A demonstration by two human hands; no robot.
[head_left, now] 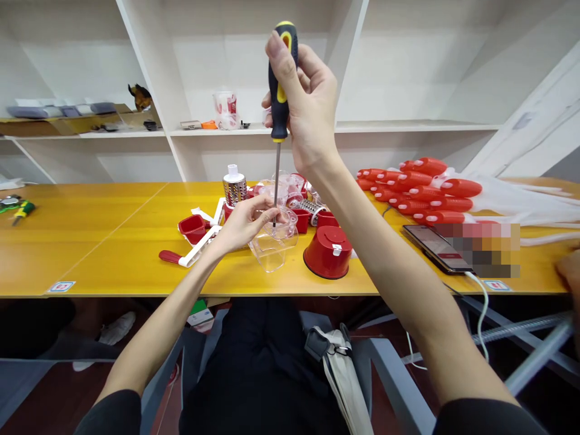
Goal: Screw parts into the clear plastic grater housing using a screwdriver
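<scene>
Head view: right hand (312, 103) is closed around the black-and-yellow handle of a screwdriver (279, 124), thumb on the near side, fingers wrapped behind. Screwdriver stands near vertical, handle up, shaft down to the round top of a clear plastic housing (272, 244). Tip sits at that round top; can't tell if it's seated in a screw.

Left hand (244, 222) is low, part closed, thumb and fingers bunched beside the shaft's lower end and over the housing's round top. Can't tell whether it pinches the shaft, the housing or both.

Housing is at the front-middle of the yellow table (113, 241), left of an upside-down red cup (328, 251). Just beyond: a jumble of clear and red parts, including a metal grater drum (234, 188) with a white top, standing upright. Left of the left hand: a small red hopper (193, 228) and a white arm with a red grip (170, 257), both lying on the table.

Right side: pile of red handles (435, 187) with translucent plastic, a phone (437, 248) with a white cable (484, 314) running off the table edge. Another person's hand (570, 269) shows at the right edge, blurred. White shelving (335, 127) behind; a clear container (224, 109) stands on it.
</scene>
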